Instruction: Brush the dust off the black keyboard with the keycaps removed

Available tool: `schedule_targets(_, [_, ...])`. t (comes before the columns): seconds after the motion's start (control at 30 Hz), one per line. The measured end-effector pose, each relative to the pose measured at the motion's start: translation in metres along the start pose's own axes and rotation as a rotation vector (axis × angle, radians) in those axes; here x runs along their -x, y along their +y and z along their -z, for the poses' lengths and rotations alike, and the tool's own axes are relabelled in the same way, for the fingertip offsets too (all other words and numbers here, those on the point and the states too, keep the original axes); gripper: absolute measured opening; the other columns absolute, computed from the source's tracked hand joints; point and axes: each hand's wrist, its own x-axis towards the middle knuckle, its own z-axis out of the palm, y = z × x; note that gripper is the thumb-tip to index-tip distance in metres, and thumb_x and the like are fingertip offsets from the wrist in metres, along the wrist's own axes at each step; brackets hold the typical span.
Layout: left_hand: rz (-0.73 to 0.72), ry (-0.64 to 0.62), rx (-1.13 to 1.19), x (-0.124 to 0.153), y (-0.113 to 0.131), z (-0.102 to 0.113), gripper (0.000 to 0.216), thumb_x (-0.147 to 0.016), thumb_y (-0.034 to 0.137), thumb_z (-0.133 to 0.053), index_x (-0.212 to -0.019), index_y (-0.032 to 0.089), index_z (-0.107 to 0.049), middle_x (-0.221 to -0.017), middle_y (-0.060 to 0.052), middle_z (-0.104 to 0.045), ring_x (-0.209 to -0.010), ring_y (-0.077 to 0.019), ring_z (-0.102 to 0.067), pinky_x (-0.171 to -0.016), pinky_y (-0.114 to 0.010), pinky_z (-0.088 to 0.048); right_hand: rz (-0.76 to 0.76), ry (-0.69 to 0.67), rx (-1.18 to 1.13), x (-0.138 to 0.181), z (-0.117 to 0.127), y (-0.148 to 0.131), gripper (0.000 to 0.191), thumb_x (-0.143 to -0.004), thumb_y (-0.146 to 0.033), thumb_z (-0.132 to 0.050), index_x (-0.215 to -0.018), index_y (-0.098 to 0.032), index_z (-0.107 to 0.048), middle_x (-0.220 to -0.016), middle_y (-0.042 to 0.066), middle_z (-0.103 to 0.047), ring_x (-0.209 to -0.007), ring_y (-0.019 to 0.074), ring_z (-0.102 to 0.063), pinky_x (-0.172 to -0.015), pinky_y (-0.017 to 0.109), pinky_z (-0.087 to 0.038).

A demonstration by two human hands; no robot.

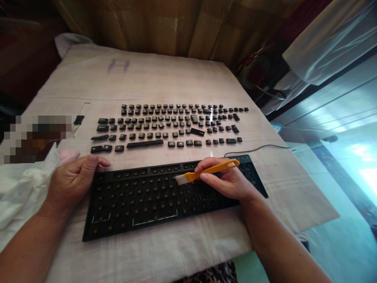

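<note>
A black keyboard base with all its keycaps removed lies across the near part of the table. My right hand is closed round an orange-handled brush, whose white bristles touch the upper middle rows of the base. My left hand rests on the keyboard's far left corner, fingers curled over its edge. Beyond the keyboard, several black keycaps lie in rows on the cloth, including the long space bar.
A pale cloth covers the table. A white rag and something pink lie at the left. The keyboard's cable runs off to the right. Curtains hang behind; a table edge drops off at right.
</note>
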Motion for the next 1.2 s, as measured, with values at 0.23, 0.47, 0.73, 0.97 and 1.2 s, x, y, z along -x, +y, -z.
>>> schedule_targets(0.23, [-0.008,0.000,0.013,0.0002,-0.0001,-0.0020,0.048,-0.086,0.063,-0.046,-0.076,0.024,-0.073,-0.071,-0.002,-0.074,-0.071,-0.0202,-0.069,-0.068,-0.032,-0.054,0.056,-0.039,0.076,-0.0026,0.0004,0.0007,0.009,-0.093,-0.020,-0.065,-0.095,-0.020,-0.074,-0.089,0.006,-0.078,-0.077,0.0174,-0.072,-0.072,0.029,-0.059])
schedule_targets(0.47, [0.006,-0.001,0.013,0.0004,0.0030,-0.0012,0.050,-0.085,0.064,-0.046,-0.076,0.024,-0.073,-0.072,-0.003,-0.074,-0.070,-0.0213,-0.069,-0.068,-0.034,-0.055,0.129,-0.079,0.007,-0.0038,-0.0011,0.0028,0.010,-0.095,-0.018,-0.064,-0.094,-0.020,-0.074,-0.086,0.006,-0.077,-0.076,0.0166,-0.071,-0.071,0.029,-0.059])
schedule_targets(0.73, [-0.009,0.002,0.000,-0.0006,0.0038,-0.0018,0.049,-0.086,0.063,-0.045,-0.075,0.024,-0.073,-0.070,-0.001,-0.074,-0.069,-0.0193,-0.069,-0.068,-0.031,-0.054,0.153,-0.012,-0.006,-0.0046,0.0011,0.0011,0.011,-0.096,-0.020,-0.064,-0.096,-0.020,-0.074,-0.087,0.006,-0.077,-0.076,0.0180,-0.072,-0.072,0.031,-0.060])
schedule_targets(0.97, [0.004,-0.006,-0.001,0.0008,0.0015,-0.0010,0.050,-0.087,0.064,-0.046,-0.078,0.023,-0.073,-0.074,-0.002,-0.075,-0.072,-0.0195,-0.070,-0.072,-0.032,-0.055,0.143,-0.058,-0.019,-0.0048,-0.0009,0.0009,0.011,-0.094,-0.015,-0.064,-0.094,-0.020,-0.074,-0.085,0.006,-0.077,-0.076,0.0168,-0.071,-0.071,0.029,-0.059])
schedule_targets(1.2, [0.006,-0.005,0.016,0.0014,0.0003,-0.0022,0.049,-0.086,0.062,-0.046,-0.079,0.023,-0.074,-0.074,-0.003,-0.074,-0.072,-0.0211,-0.069,-0.072,-0.034,-0.056,0.131,-0.064,-0.041,-0.0032,-0.0014,0.0039,0.010,-0.094,-0.017,-0.066,-0.093,-0.020,-0.076,-0.085,0.005,-0.077,-0.076,0.0162,-0.070,-0.071,0.028,-0.059])
